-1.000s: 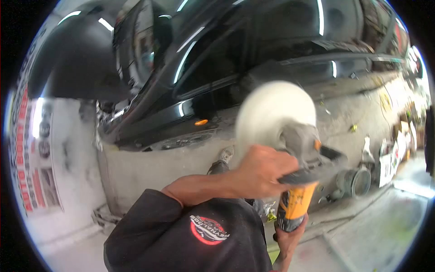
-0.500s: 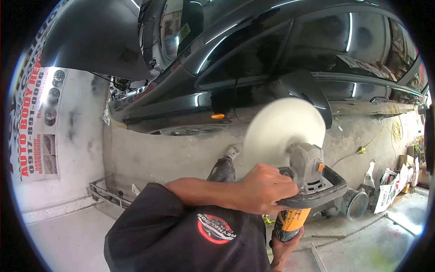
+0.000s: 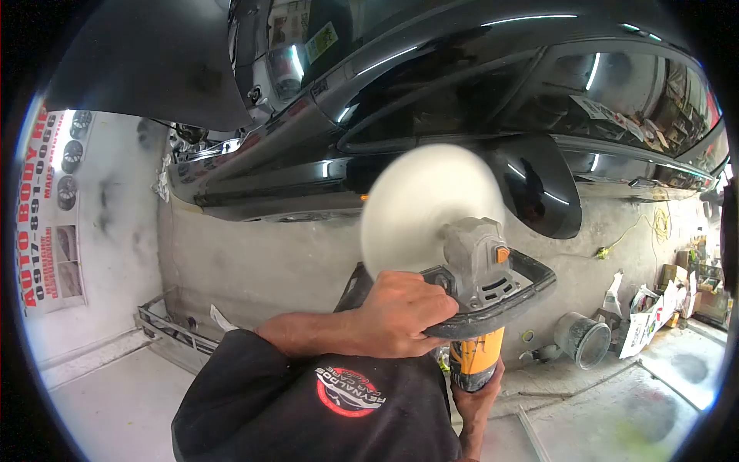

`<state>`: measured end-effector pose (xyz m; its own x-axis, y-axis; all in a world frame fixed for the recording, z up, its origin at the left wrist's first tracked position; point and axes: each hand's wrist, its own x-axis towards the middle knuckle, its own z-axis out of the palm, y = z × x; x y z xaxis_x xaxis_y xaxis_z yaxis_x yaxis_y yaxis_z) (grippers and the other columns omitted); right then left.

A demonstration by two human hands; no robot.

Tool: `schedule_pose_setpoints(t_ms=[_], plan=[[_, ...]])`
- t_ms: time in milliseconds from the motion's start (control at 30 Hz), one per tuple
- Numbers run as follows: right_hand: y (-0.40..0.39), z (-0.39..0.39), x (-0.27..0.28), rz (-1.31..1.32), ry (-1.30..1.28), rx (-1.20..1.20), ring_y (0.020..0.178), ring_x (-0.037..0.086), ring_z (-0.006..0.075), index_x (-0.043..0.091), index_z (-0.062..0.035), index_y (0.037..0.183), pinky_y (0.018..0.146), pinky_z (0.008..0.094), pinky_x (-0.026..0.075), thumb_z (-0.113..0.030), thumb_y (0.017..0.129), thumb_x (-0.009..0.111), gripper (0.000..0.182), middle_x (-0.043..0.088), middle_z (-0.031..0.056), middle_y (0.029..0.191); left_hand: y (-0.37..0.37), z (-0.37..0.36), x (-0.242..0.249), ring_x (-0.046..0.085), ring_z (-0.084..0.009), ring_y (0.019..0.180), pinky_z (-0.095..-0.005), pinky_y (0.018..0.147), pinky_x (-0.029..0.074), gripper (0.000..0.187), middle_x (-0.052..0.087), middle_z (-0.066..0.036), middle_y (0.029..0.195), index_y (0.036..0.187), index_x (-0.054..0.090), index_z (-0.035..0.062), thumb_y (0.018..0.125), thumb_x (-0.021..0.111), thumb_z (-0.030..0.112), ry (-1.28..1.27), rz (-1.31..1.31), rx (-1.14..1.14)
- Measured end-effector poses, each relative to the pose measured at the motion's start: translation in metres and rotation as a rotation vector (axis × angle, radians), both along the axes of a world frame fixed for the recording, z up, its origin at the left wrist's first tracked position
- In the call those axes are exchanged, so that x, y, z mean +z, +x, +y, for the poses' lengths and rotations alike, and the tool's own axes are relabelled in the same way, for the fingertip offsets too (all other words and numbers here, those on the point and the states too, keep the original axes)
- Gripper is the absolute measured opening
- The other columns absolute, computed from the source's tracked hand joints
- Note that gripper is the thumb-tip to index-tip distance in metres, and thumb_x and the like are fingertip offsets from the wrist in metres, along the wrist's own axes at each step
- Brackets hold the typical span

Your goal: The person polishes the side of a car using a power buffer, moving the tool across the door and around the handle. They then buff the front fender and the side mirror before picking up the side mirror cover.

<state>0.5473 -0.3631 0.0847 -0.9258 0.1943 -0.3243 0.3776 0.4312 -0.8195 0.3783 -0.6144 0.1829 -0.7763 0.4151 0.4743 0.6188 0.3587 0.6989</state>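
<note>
My left hand (image 3: 408, 313) is closed round the black loop handle (image 3: 493, 317) of a polisher (image 3: 476, 258). Lower down, my right hand (image 3: 479, 389) wraps the tool's yellow and black body (image 3: 477, 356). The round white pad (image 3: 431, 208) is blurred as if spinning and faces the black car (image 3: 269, 185). In this view the pad overlaps the car's lower side, just left of the side mirror (image 3: 543, 185); whether it touches the paint cannot be told.
The raised hood (image 3: 146, 61) fills the upper left. A banner (image 3: 46, 215) hangs on the left wall above a metal frame (image 3: 177, 327). At the right lie a bucket (image 3: 583, 341), papers and boxes (image 3: 654, 316), and a yellow cable (image 3: 660, 223) on the floor.
The polisher and both hands have shifted left in view, the pad also slightly up. The camera view has moved too, and more of the side mirror shows.
</note>
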Motion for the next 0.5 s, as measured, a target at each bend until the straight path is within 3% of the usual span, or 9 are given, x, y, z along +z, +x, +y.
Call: schedule_pose_setpoints(t_ms=[33, 167, 400, 500], plan=[[0.0, 0.002, 0.0, -0.039, -0.031, 0.001, 0.119, 0.062, 0.0325, 0.036, -0.0047, 0.147, 0.101, 0.0429, 0.047, -0.007, 0.065, 0.087, 0.097, 0.064, 0.024, 0.126, 0.001, 0.0, 0.0, 0.056, -0.0253, 0.057, -0.0363, 0.052, 0.042, 0.037, 0.054, -0.004, 0.069, 0.087, 0.059, 0.0075, 0.065, 0.084, 0.022, -0.006, -0.011, 0.009], [0.004, 0.001, -0.002, -0.072, -0.017, 0.001, 0.12, 0.062, 0.0313, 0.037, -0.0036, 0.145, 0.101, 0.0425, 0.047, -0.005, 0.065, 0.085, 0.093, 0.063, 0.0249, 0.127, 0.001, 0.002, -0.003, 0.058, -0.0263, 0.058, -0.038, 0.053, 0.044, 0.035, 0.055, -0.005, 0.07, 0.086, 0.058, 0.0081, 0.066, 0.083, 0.023, -0.035, -0.03, 0.034], [0.004, -0.022, 0.001, 0.01, -0.039, -0.075, 0.106, 0.063, 0.025, 0.038, -0.0024, 0.143, 0.096, 0.0389, 0.048, -0.004, 0.067, 0.08, 0.086, 0.065, 0.0172, 0.115, -0.012, 0.005, -0.007, 0.061, -0.029, 0.062, -0.0413, 0.054, 0.046, 0.036, 0.058, -0.006, 0.072, 0.083, 0.055, 0.0089, 0.064, 0.082, 0.024, -0.026, -0.075, -0.021], [-0.002, -0.035, 0.016, -0.115, -0.031, -0.154, 0.104, 0.062, 0.0227, 0.039, -0.0016, 0.141, 0.095, 0.0381, 0.048, -0.003, 0.066, 0.077, 0.084, 0.064, 0.0155, 0.115, -0.017, 0.009, -0.009, 0.057, -0.0254, 0.059, -0.0371, 0.053, 0.042, 0.032, 0.055, -0.004, 0.07, 0.082, 0.058, 0.0091, 0.065, 0.082, 0.022, 0.04, -0.026, -0.011]])
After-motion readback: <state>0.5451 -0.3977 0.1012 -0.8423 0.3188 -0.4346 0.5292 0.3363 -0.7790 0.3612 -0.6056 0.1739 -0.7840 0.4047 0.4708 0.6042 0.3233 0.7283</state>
